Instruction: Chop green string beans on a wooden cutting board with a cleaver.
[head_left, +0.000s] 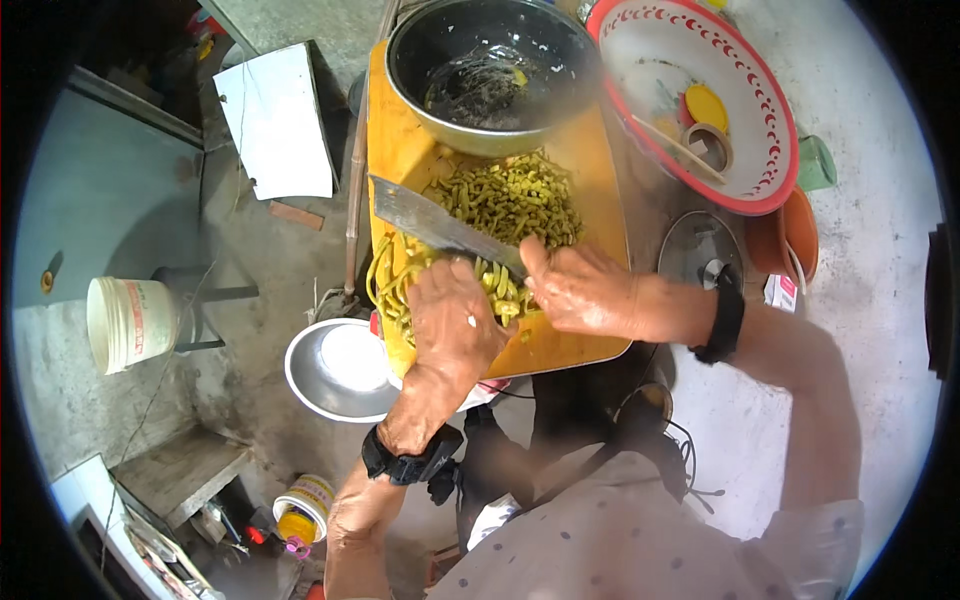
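Observation:
My right hand (574, 289) grips a cleaver (442, 225) at its handle end; the broad metal blade points up and left over an orange cutting board (592, 341). Under my left hand (454, 315), whose fingers rest bent beside the blade, lie long green beans (384, 289), perhaps pickled. Short cut lengths (499, 285) show between my two hands. Beyond the blade is a heap of finely chopped green beans (525, 195). A dark-lined metal pot (495, 75) stands at the board's far end. Whether the blade touches the board cannot be seen.
To the right are a red-rimmed enamel basin (784, 150) holding a stick and a tape roll, a glass lid (694, 247), a green glass (816, 163) and a brown pot (799, 232). A metal bowl (307, 375) sits below the board's left edge. A white bucket (127, 322) is farther left.

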